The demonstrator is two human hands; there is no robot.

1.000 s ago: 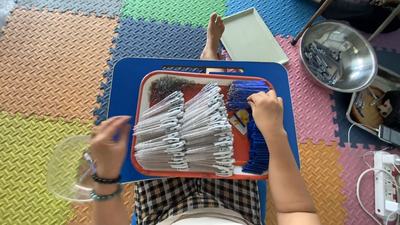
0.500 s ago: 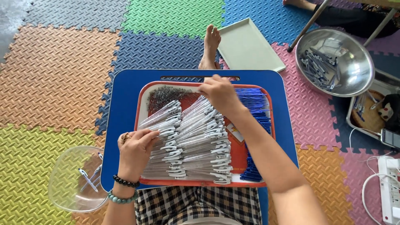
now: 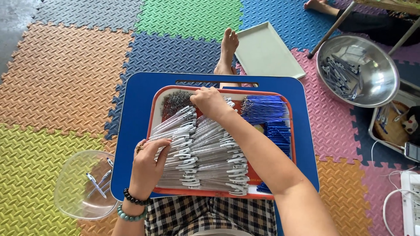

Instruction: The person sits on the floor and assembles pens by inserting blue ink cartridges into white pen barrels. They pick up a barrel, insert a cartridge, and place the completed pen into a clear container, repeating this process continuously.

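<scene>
Left hand [image 3: 148, 164], lower left of centre: fingers curled loosely on the near-left edge of the clear pen barrels [image 3: 205, 155] fanned over the orange tray [image 3: 153, 109]; no closed grip, nothing lifted. Right hand [image 3: 210, 101], upper centre: grip bunched at the barrels' far end beside the dark spring pile [image 3: 175, 102]; can't tell if it pinches one. Blue refills [image 3: 264, 109] right in tray, on the blue bench [image 3: 135, 109]; clear bowl [image 3: 78, 183] lower left, steel bowl [image 3: 356, 70] upper right.
</scene>
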